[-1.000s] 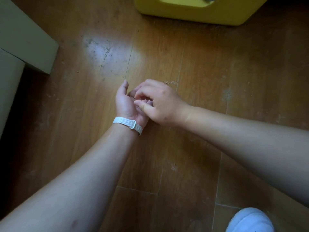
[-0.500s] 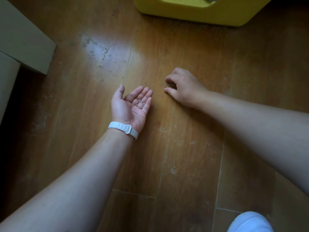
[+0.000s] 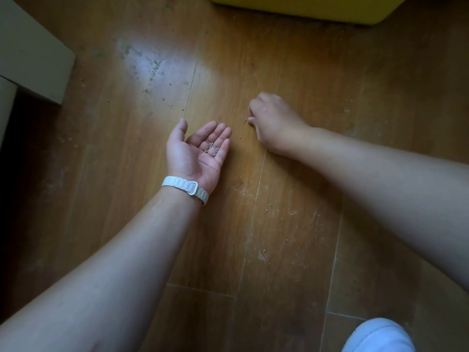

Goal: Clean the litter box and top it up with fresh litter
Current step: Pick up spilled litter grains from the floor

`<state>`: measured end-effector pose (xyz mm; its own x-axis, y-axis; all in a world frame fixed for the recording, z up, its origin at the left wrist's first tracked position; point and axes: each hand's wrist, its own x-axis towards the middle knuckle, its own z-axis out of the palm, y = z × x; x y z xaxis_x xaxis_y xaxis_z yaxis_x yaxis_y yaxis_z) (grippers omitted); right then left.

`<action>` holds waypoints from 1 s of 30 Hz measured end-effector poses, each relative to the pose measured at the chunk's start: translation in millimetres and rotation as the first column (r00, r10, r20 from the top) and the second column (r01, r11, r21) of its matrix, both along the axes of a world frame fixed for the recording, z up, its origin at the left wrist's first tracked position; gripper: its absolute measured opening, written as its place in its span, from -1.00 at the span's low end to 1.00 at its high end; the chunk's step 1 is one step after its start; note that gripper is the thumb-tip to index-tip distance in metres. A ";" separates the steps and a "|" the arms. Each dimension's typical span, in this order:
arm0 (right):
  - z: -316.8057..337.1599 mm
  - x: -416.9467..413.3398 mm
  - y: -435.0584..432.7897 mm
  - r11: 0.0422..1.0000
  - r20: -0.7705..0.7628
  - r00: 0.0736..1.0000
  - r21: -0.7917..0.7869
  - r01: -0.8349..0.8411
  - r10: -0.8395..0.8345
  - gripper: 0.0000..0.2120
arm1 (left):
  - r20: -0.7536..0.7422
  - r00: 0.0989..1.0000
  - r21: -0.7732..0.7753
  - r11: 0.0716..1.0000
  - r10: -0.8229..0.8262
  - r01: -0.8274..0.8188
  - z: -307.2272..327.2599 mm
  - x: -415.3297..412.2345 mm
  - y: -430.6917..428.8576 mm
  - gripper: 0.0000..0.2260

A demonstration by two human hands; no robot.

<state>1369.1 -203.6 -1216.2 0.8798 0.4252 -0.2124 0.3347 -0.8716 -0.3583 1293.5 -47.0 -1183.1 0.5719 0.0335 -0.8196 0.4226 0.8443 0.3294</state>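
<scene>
My left hand (image 3: 195,151) lies palm up just above the wooden floor (image 3: 127,174), fingers relaxed, with several small grey litter grains (image 3: 211,147) resting on its fingers. A white band circles that wrist. To its right, my right hand (image 3: 271,120) is down on the floor with fingers curled, its fingertips at a few loose litter grains (image 3: 245,120); whether it pinches one is hidden. The yellow litter box (image 3: 304,6) shows only its lower edge at the top of the view.
More stray grains and dust are scattered over the floor (image 3: 152,69) at upper left and below the hands (image 3: 269,207). A pale furniture corner (image 3: 33,54) stands at the left. A white shoe (image 3: 378,336) sits at the bottom right.
One second ago my right hand was dropping grains into my left palm. It has since moved right and down to the floor; the left hand stays palm up with the grains.
</scene>
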 end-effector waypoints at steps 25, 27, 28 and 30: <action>7.3 -15.1 -0.2 0.952 0.013 0.984 0.255 0.171 -0.180 -0.77 | 0.007 1.000 -0.007 1.000 0.008 -0.008 3.4 -1.3 4.8 -0.53; 4.7 -10.2 -0.8 0.971 0.004 0.991 0.200 0.131 -0.134 -0.76 | 0.004 1.000 -0.004 1.000 0.017 -0.017 1.9 -2.0 6.3 -0.52; 3.1 -8.2 -0.5 0.977 0.002 0.993 0.180 0.113 -0.115 -0.76 | 0.000 1.000 -0.004 1.000 0.019 -0.019 1.0 -1.9 7.0 -0.52; 1.0 -4.2 0.1 0.981 0.004 0.996 0.169 0.092 -0.094 -0.78 | -0.006 1.000 -0.003 1.000 0.017 -0.017 -1.0 -1.3 8.2 -0.51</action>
